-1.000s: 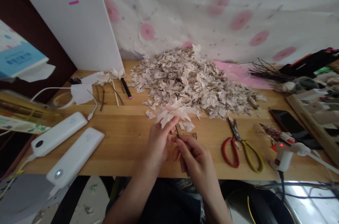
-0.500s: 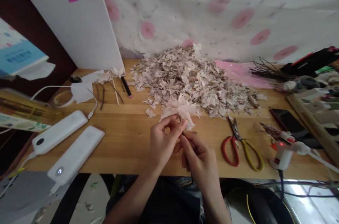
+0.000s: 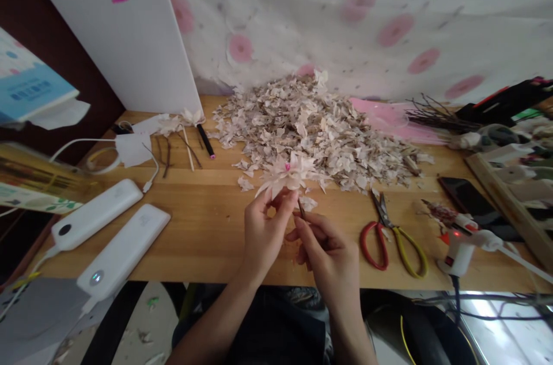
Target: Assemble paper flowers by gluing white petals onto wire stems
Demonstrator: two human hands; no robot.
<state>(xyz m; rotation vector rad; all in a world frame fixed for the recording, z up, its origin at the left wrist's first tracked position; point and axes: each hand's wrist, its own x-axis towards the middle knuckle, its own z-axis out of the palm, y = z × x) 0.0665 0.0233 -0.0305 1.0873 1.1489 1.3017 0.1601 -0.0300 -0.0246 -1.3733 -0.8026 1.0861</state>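
Note:
A pale paper flower (image 3: 287, 174) with a small pink centre is held above the wooden table (image 3: 207, 227). My left hand (image 3: 264, 231) pinches it just under the petals. My right hand (image 3: 326, 250) pinches the thin brown stem (image 3: 301, 208) below the bloom. Both hands are closed. Behind the flower lies a big heap of pale petal scraps (image 3: 311, 129).
Red and yellow scissors (image 3: 391, 235) and a white hot glue gun (image 3: 460, 244) lie to the right, with a phone (image 3: 473, 204) and a wooden tray (image 3: 514, 192). Two white power banks (image 3: 108, 232), finished flowers (image 3: 177, 126), a black pen (image 3: 206, 142) and a tape roll (image 3: 102, 162) sit left.
The flower has turned so its pink centre now faces up, and both hands have shifted slightly right and up along the stem.

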